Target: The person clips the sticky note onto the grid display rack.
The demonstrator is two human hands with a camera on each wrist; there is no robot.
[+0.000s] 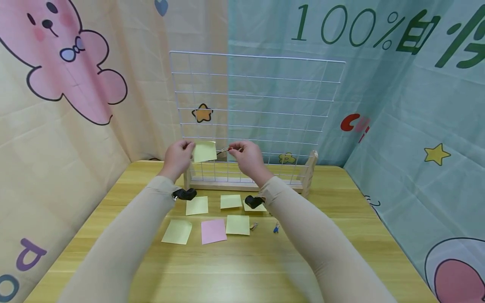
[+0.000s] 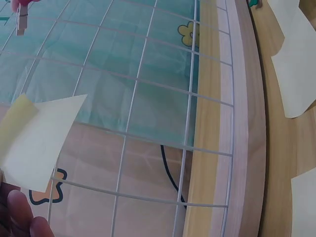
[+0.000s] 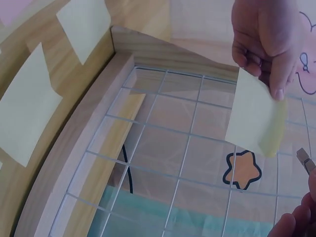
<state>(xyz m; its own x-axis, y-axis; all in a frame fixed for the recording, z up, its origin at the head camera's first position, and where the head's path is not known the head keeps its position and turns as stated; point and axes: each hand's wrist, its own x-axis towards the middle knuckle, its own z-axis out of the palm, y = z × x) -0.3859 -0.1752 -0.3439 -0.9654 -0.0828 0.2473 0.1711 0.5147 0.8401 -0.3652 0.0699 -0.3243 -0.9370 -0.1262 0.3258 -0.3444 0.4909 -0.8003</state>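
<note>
My left hand (image 1: 177,159) pinches a pale yellow sticky note (image 1: 205,151) by its left edge, holding it in front of the lower part of a white wire grid (image 1: 257,57). One edge of the note curls in the right wrist view. To the right of the note, my right hand (image 1: 248,159) holds a small wooden clothespin (image 2: 21,22) between thumb and fingers. Its tip (image 3: 303,157) points toward the note, with a gap between them. A bit of red shows at the right fingertips in the head view.
The grid stands in a wooden base (image 1: 246,185) at the table's back. Before it lie several yellow sticky notes (image 1: 238,225) and a pink one (image 1: 214,231). Two small clips, one tan (image 1: 254,226) and one blue (image 1: 276,228), lie to their right. Printed curtains (image 1: 398,126) surround the table.
</note>
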